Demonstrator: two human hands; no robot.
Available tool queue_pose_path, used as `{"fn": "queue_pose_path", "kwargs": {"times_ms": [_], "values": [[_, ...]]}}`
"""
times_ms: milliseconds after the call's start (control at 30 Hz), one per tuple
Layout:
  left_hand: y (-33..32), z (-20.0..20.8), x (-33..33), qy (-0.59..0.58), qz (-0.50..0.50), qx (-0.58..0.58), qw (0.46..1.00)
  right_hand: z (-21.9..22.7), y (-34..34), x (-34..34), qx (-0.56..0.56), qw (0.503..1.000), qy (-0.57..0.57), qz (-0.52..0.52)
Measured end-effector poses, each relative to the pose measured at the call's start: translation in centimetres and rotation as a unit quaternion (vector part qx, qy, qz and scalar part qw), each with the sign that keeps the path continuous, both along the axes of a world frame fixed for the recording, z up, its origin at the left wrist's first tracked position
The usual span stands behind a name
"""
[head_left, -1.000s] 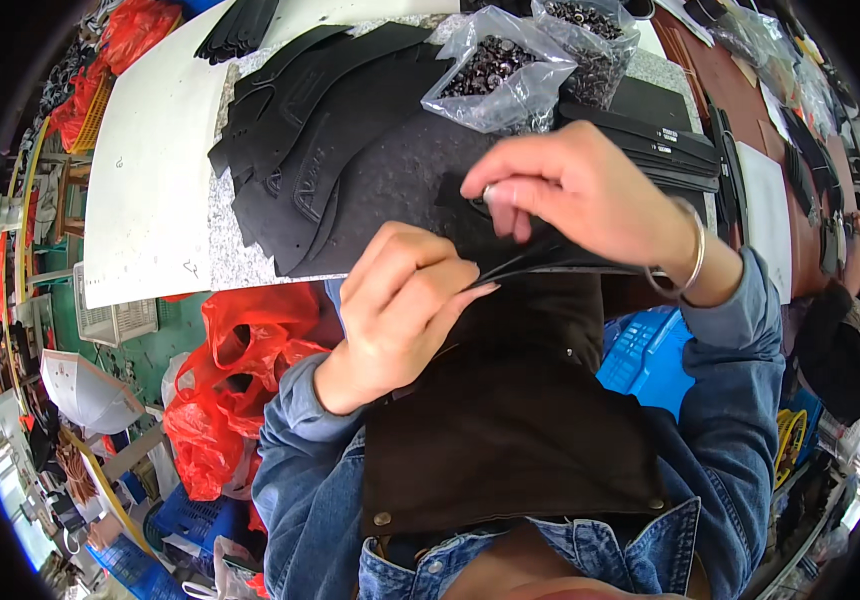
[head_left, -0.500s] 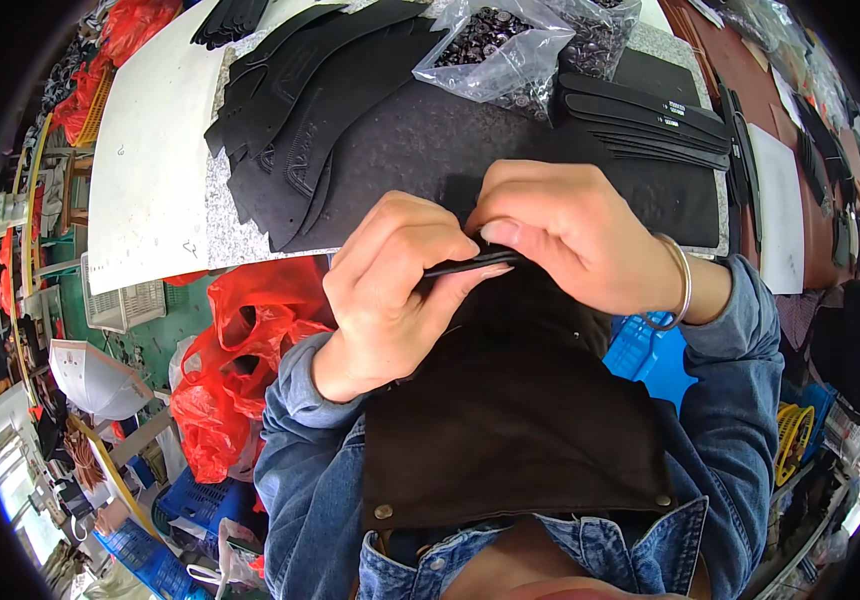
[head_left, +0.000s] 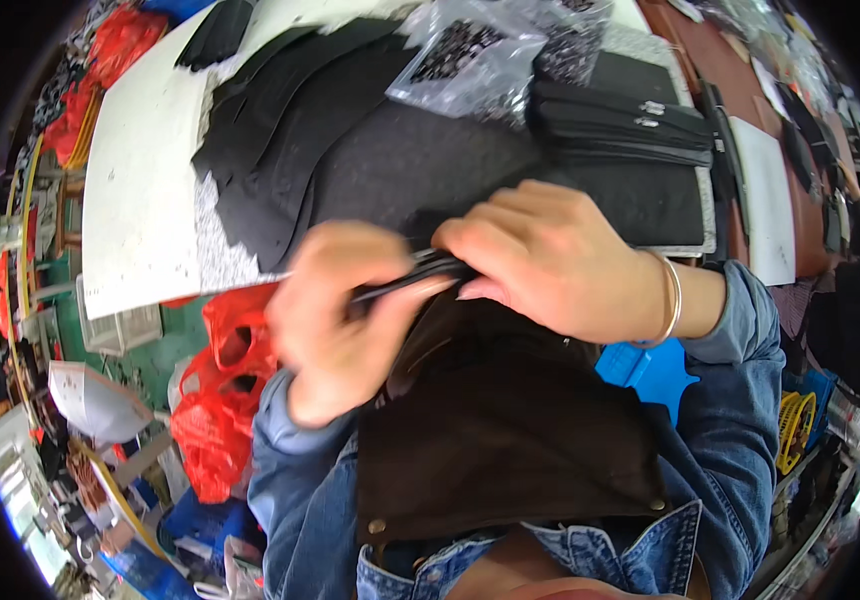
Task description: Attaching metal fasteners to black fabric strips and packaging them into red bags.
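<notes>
Between my two hands is a narrow black strap-like piece [head_left: 416, 273], folded or doubled, above my dark brown apron [head_left: 510, 430]. My left hand [head_left: 335, 315], smeared by motion, pinches its left part between thumb and fingers. Curled over its right end, my right hand [head_left: 550, 260] hides how that end lies. Beyond my hands, a black mat [head_left: 420, 165] covers part of the table. Fanned black curved pieces [head_left: 270, 130] lie at its left, and a stack of black straps [head_left: 620, 125] at its right.
A clear plastic bag of small dark round parts [head_left: 465, 60] lies open at the back of the mat. White board [head_left: 140, 190] covers the table's left. Red plastic bags [head_left: 220, 400] hang below the table edge at left; a blue plastic container [head_left: 650, 370] is by my right forearm.
Both hands have shifted a little left and toward me with the black piece, the left one moving fast. The whole view has tilted slightly.
</notes>
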State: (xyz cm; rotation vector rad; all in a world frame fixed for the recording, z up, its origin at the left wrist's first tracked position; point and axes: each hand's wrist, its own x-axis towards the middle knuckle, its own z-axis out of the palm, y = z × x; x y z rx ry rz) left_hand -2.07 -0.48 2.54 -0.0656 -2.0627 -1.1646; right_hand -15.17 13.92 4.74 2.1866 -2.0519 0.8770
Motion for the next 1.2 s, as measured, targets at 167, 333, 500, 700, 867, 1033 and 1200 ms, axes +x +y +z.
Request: {"fn": "queue_pose_path", "kwargs": {"times_ms": [167, 333, 500, 700, 867, 1033, 1200], "values": [[-2.5, 2.3, 3.6, -0.118, 0.180, -0.045, 0.976, 1.9, 3.4, -4.1, 0.066, 0.996, 0.027, -0.044], [1.7, 4.9, -0.7, -0.201, 0.115, -0.363, 0.903, 3.8, -0.1, -3.1, 0.055, 0.992, 0.023, 0.112], [0.6, 2.8, -0.6, -0.205, 0.079, -0.190, 0.957, 4.2, -2.4, -8.0, 0.075, 0.995, -0.064, 0.017], [1.0, 1.3, -0.1, -0.269, -0.001, -0.131, 0.954, 1.2, -3.5, -18.2, 0.128, 0.920, 0.178, -0.326], [0.4, 0.1, -0.2, -0.271, 0.012, -0.081, 0.959, 0.2, -3.0, -19.6, 0.101, 0.938, 0.171, -0.285], [0.5, -0.3, -0.3, -0.276, 0.023, -0.028, 0.960, 0.2, -3.9, -18.9, 0.085, 0.936, 0.212, -0.266], [0.7, -0.7, 0.1, -0.270, 0.030, -0.012, 0.962, 0.2, -4.2, -19.8, 0.077, 0.938, 0.216, -0.261]]}}
